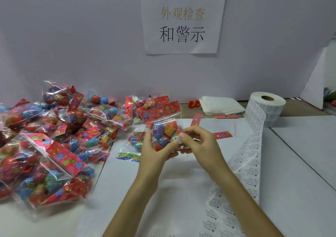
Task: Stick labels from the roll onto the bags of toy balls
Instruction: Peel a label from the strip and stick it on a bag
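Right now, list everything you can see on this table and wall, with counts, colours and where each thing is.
held bag: one, clear with red header, centre
label: one, white, against the held bag
bag pile: many, clear and red, left
label roll: one, white, right rear, strip trailing forward
header cards: three, red, loose near the roll
folded sheets: one stack, white, rear
sign: one, white, wall
left hand: grips the held bag
right hand: pinches the label

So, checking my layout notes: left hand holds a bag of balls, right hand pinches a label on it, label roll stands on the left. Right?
No: the head view shows the label roll standing right of the right hand. Rest holds.
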`<action>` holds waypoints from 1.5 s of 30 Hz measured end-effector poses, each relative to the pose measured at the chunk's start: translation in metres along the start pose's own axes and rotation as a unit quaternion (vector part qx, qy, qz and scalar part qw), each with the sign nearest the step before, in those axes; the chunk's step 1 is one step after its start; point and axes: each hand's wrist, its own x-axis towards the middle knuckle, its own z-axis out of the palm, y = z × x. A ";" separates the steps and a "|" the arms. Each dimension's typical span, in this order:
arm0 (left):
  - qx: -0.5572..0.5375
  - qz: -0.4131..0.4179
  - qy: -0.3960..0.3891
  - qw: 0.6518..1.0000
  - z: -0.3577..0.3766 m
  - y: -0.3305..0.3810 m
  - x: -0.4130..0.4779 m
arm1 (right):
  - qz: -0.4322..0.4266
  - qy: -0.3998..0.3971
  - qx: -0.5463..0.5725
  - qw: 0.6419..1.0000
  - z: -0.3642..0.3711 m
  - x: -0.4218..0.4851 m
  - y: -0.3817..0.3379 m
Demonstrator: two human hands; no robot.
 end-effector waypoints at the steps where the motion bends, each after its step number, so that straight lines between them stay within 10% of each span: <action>1: -0.008 -0.001 0.004 1.000 0.000 0.000 0.000 | 0.001 -0.004 0.001 1.000 0.000 0.000 -0.001; 45: -0.049 0.005 -0.056 0.997 0.000 0.004 -0.005 | -0.010 0.018 -0.016 1.000 0.000 -0.001 0.001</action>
